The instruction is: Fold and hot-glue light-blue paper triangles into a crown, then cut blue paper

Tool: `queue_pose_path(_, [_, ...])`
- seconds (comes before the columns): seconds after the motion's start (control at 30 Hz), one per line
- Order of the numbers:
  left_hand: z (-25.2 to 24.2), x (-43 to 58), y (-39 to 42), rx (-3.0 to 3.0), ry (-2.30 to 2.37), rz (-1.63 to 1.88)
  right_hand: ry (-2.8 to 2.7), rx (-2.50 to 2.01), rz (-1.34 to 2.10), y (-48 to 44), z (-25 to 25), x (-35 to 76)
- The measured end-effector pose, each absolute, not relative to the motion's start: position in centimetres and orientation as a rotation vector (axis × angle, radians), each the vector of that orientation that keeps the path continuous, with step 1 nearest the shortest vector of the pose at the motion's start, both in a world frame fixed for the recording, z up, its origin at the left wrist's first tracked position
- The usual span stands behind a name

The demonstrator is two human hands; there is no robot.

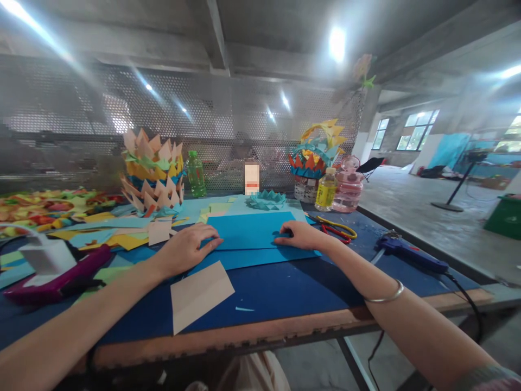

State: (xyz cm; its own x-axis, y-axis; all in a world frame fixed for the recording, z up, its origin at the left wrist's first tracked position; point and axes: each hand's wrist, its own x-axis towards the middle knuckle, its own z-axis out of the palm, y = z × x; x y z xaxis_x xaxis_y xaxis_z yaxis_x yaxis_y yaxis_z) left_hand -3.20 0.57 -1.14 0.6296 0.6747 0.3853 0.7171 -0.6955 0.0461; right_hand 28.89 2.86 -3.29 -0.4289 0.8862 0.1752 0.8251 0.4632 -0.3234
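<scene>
A bright blue sheet of paper (250,231) spans the gap between my two hands, with its upper layer folded over a lower blue layer (260,258). My left hand (191,247) has its thumb and fingers closed on the sheet's left edge. At the right edge, my right hand (301,237) pinches the same sheet between thumb and curled fingers. A beige paper piece (202,296) lies flat just in front of my left hand. Behind the blue sheet rests a teal ring of pointed paper folds (266,200).
Red and yellow-handled scissors (340,231) and a blue glue gun (411,254) lie at right. Bottles (325,190) and paper crowns (152,174) stand at the back. A purple power strip (57,279) with a white plug and scattered paper strips (109,228) occupy the left.
</scene>
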Motion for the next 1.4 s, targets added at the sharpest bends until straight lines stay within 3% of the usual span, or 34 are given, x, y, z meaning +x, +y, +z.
queue_pose_path(0.2, [-1.7, -2.5, 0.9, -2.850, -1.307, -0.543, -2.391, -1.533, 0.209, 2.6, -3.2, 28.4])
queue_pose_path(0.87, [-1.9, -1.3, 0.5, -3.014, -0.862, -0.294, -2.398, -1.531, 0.158, 2.4, -3.4, 28.0])
queue_pose_path(1.4, [-0.9, 2.0, -2.4, -2.846, -1.007, -0.082, -2.434, -1.571, 0.069, 1.7, -3.1, 27.4])
